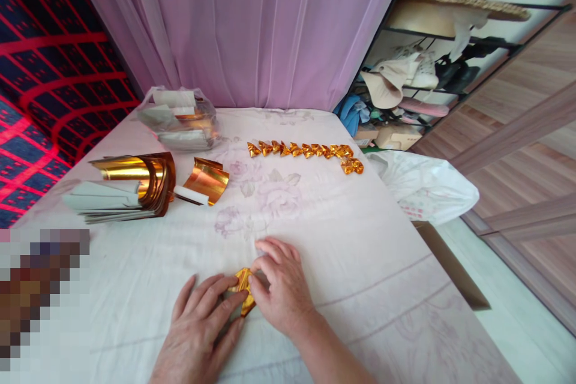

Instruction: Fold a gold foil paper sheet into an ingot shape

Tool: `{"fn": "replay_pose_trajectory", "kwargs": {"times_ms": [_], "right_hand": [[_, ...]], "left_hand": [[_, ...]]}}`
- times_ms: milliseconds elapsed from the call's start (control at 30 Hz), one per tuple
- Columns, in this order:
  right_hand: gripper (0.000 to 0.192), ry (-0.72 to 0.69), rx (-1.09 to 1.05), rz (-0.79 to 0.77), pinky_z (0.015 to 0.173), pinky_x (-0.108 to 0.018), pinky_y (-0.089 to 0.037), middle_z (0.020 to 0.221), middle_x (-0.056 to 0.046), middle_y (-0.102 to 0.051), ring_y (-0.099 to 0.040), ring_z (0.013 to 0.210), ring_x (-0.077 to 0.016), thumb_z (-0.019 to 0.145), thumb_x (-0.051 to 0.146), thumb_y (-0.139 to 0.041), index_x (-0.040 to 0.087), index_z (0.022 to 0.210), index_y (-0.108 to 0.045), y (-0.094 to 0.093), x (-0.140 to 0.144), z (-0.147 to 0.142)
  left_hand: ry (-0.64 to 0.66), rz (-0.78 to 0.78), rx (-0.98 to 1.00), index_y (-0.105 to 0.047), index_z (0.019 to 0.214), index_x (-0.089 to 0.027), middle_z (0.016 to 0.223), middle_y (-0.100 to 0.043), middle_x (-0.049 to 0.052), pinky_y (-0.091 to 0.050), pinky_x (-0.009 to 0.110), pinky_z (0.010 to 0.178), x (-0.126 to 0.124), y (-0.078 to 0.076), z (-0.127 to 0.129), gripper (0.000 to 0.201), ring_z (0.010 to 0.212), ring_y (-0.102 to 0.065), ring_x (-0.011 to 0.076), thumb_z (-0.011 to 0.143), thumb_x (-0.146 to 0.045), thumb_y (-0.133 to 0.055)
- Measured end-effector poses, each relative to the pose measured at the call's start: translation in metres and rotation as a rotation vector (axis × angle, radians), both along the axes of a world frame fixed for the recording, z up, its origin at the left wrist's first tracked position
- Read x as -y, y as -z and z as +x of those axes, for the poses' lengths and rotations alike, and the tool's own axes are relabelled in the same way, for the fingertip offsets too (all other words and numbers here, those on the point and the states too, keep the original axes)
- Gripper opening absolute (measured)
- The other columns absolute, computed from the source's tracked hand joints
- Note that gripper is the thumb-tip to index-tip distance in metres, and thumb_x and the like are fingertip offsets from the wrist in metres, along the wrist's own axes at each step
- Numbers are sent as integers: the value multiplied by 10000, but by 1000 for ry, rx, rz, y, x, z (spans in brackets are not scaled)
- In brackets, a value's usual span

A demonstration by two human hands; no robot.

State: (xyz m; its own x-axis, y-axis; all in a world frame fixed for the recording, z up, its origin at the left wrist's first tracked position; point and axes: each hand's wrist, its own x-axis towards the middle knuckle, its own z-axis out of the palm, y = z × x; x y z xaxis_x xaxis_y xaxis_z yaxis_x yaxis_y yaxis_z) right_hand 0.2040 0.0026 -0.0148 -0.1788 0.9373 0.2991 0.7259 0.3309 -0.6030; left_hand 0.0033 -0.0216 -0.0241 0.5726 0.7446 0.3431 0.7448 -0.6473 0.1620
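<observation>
Two hands fold a gold foil piece on a flower-print cloth

Both hands press on the gold foil piece at the near edge of the cloth-covered table: the left hand lies flat with fingers spread, pinning it, while the right hand pinches its upper corner. A crisp crease likely calls for firm pinning and aligned edges. A row of finished gold folds lies well apart, curled foil strips to the left.
</observation>
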Motion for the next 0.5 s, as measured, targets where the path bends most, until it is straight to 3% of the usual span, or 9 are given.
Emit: {"fn": "replay_pose_trajectory", "kwargs": {"times_ms": [500], "right_hand": [[103,9,35,34,1039,-409,-306,1227,-33,-634,-495,1226,-221,781,148,-654,225,845,-630,5,-3,0]], "left_hand": [[-27,-58,46,-603,1234,-340,1221,-646,30,-318,516,1061,1,1,4,334,1134,-569,253,902,-316,-571]]}}
